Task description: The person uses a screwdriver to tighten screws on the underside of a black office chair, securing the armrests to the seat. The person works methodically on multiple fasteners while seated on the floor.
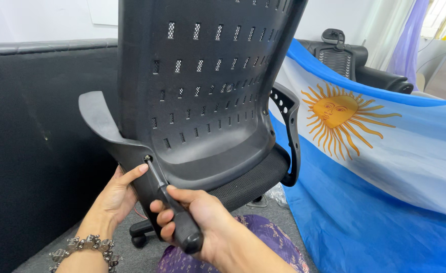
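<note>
Blue sun flag [364,151] behind; right hand [202,217] clamped on screwdriver [175,212]; left hand [115,194] spread, steadying armrest [116,144].

Both forearms rise from the bottom edge of the frame, converging toward lower centre. The left hand [115,194] sits lower left, palm turned inward, index finger stretched up and to the right, remaining fingers hidden. Its wrist is bent slightly back. The right hand [195,215], just right of it at bottom centre, is curled into a closed fist, knuckles facing left, thumb on top.
</note>
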